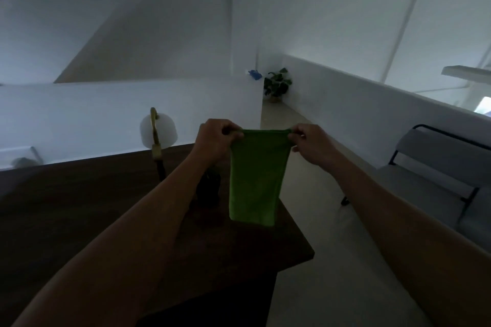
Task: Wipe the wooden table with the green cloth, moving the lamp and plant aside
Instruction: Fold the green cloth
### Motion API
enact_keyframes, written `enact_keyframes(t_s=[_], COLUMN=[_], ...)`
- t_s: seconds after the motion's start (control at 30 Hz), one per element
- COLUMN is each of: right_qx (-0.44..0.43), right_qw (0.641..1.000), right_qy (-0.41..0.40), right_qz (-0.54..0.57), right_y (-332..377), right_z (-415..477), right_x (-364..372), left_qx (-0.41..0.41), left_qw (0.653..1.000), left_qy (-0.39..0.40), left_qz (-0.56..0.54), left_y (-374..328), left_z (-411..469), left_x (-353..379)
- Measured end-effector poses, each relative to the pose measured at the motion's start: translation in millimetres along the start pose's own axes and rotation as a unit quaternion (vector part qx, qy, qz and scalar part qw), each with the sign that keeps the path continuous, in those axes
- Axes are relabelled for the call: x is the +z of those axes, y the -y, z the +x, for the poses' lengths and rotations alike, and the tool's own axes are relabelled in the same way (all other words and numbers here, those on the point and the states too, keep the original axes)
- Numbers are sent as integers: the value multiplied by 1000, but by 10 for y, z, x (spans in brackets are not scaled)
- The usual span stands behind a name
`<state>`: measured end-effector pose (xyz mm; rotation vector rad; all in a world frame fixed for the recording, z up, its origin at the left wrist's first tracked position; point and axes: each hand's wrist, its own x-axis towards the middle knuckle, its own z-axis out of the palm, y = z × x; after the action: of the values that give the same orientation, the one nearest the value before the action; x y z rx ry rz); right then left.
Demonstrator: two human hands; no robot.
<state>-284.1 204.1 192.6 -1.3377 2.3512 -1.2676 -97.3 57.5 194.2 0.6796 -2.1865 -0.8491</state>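
A green cloth (255, 178) hangs folded in the air above the right part of the dark wooden table (79, 207). My left hand (216, 139) pinches its top left corner and my right hand (312, 145) pinches its top right corner. A lamp (158, 133) with a white round shade and a brass arm stands at the table's far edge, left of my left hand. A small dark potted plant (208, 188) sits on the table just behind my left forearm, partly hidden by it.
A low white wall (106, 114) runs behind the table. On the right stands a grey bench with a black frame (438, 167). A leafy plant in a basket (276, 85) is on the pale floor at the far corner, next to a blue object (255, 74).
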Motion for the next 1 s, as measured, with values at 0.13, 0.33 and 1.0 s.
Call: enact_keyframes(t_s=[0.13, 0.33, 1.0], right_qx=[-68, -100, 3], right_qw=[996, 995, 972], right_qy=[-41, 27, 228], right_qz=[46, 1, -57], right_y=[-53, -680, -1654], right_z=[205, -267, -353], right_x=[17, 175, 885], left_qx=[37, -12, -218], left_qw=[996, 999, 965], left_qy=[-78, 39, 137], left_qz=[10, 19, 55], left_y=[-69, 203, 956], left_z=[98, -513, -815], left_x=[25, 346, 1093])
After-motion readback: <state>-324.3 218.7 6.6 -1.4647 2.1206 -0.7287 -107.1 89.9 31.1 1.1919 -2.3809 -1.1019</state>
